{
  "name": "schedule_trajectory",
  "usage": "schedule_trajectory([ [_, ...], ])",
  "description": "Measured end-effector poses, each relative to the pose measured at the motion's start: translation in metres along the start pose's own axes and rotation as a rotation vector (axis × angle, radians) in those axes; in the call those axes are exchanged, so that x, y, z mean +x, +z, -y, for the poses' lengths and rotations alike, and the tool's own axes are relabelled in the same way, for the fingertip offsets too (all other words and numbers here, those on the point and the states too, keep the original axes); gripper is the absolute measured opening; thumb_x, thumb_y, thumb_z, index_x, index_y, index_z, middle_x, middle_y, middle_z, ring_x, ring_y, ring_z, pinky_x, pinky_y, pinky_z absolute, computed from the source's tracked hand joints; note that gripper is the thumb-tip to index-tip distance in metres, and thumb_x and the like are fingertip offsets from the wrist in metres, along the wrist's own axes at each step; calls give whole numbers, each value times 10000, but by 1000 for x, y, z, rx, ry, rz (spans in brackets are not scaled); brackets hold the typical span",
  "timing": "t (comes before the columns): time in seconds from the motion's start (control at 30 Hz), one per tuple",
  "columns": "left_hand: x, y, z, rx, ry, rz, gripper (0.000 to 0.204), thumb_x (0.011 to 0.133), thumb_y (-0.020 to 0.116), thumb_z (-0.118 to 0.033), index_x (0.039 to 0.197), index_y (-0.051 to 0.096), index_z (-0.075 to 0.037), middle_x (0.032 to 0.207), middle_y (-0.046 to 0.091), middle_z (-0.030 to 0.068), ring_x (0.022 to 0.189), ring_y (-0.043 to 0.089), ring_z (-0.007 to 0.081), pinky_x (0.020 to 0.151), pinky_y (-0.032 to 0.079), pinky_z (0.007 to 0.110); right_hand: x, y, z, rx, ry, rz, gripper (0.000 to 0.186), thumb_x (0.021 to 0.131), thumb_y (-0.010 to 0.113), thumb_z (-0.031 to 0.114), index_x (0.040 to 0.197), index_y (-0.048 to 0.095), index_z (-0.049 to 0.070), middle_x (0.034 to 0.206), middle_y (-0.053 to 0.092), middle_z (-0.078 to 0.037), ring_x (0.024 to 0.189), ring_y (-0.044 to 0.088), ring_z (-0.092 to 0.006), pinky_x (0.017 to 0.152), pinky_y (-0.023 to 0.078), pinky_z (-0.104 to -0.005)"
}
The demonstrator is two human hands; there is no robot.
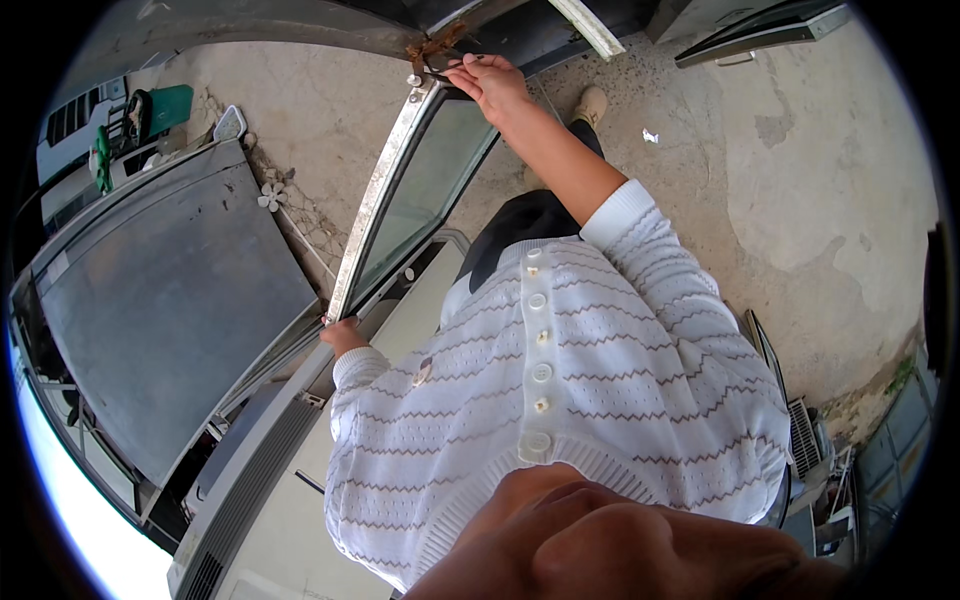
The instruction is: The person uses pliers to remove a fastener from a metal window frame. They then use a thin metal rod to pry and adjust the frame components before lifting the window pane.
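Note:
A glazed panel with a worn pale metal frame leans away from me, its greenish glass facing my legs. At the frame's near end my left hand is closed round the edge, most of its fingers hidden behind it. My right hand is at the far top corner, thumb and fingers pinched on a thin dark strip. Right beside those fingertips, a rusty brown, twisted piece sits between the corner and a grey metal beam. A small bolt-like fitting sticks out of the frame there.
Left of the panel lies a large grey metal sheet. A pale cabinet-like body with a vented side stands close by my left. Behind the beam, a white strip juts out. Cracked concrete floor spreads to the right, with a white scrap.

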State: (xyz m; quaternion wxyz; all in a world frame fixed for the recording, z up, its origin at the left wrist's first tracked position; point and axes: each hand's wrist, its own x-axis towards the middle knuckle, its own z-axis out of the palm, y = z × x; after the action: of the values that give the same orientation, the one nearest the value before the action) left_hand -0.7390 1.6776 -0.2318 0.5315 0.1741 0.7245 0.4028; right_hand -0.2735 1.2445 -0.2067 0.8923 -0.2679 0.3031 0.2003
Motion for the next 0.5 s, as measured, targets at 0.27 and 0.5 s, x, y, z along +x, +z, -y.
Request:
schedule_trajectory([
  [0.27, 7, -3, -6, -14, -14, 52, 373, 858, 291, -386, 900, 633, -243, 1092, 636, -31, 1022, 537, 190, 936, 307, 469, -11, 6, -1, -117, -198, 36, 108, 889, 580, 42, 873, 488, -12, 845, 642, -154, 732, 671, -220, 671, 590, -315],
  [0.5, -1, -3, -8, 53, 36, 30, 410, 867, 284, -395, 962, 640, -217, 1155, 620, -11, 1071, 531, 200, 954, 304, 470, -17, 4, -2, -485, -554, 159, 93, 875, 615, 63, 849, 559, -6, 838, 661, -121, 755, 669, -168, 653, 563, -262],
])
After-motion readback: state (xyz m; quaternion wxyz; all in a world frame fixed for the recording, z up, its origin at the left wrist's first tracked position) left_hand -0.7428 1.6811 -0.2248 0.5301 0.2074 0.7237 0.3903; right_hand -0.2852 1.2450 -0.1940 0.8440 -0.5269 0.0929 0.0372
